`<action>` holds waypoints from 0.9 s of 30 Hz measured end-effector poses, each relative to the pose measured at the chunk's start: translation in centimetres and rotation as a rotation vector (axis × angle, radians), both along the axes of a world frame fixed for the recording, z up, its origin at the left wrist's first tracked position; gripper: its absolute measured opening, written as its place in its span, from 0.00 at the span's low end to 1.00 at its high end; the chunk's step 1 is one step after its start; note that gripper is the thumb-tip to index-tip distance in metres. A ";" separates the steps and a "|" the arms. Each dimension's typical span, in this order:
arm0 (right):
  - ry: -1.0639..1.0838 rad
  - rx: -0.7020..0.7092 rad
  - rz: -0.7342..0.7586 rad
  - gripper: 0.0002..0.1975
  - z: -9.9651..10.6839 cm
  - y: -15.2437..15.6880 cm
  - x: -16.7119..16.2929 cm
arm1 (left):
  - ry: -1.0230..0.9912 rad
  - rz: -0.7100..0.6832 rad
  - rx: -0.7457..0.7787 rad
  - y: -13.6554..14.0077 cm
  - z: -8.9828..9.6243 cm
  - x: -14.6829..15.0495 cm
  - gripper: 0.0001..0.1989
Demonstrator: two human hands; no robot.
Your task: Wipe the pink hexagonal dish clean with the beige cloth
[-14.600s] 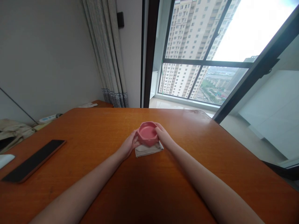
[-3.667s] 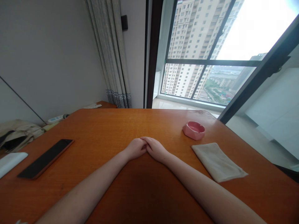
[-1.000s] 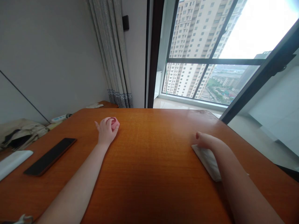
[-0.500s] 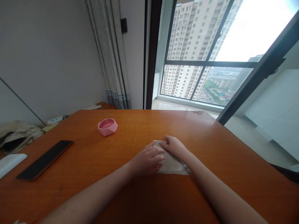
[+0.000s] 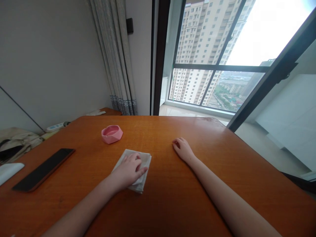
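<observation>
Left hand (image 5: 129,171) over folded cloth (image 5: 145,161), fingers half-curled, grip unclear | right hand (image 5: 183,150) on worktop (image 5: 170,200), loosely curled, nothing visible in it | pink bowl (image 5: 112,135) upright just beyond cloth; a careless forward push of the cloth could knock it

We cannot see the middle of the folded off-white fabric cloth (image 5: 146,160), hidden by the person's bare left grip (image 5: 128,173). Our view cuts off the smooth white object (image 5: 10,171) by the glossy brown wooden surface's (image 5: 153,135) left edge. Toward the near left, a pale scrap (image 5: 13,235) is too small for us to identify.
</observation>
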State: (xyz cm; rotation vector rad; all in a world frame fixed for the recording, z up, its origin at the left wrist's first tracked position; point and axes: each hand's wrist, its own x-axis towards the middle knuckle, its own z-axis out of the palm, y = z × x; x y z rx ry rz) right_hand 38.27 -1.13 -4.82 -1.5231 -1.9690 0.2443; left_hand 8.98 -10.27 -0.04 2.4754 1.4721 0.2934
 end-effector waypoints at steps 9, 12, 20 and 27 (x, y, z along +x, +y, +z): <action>-0.136 -0.017 -0.038 0.10 0.2 -0.8 -2.3 | 0.148 0.357 0.198 0.5 -2.0 -12.8 0.16; -0.160 -0.013 -0.035 0.10 0.3 -0.9 -2.2 | 0.155 0.412 0.199 0.8 -1.9 -15.1 0.17; -0.269 0.022 -0.149 0.09 0.7 -0.7 -4.4 | -0.086 0.202 0.385 0.6 -0.2 -7.3 0.12; -0.234 0.029 -0.007 0.10 1.0 0.0 -6.9 | -0.062 -0.100 0.339 4.3 -1.7 4.9 0.08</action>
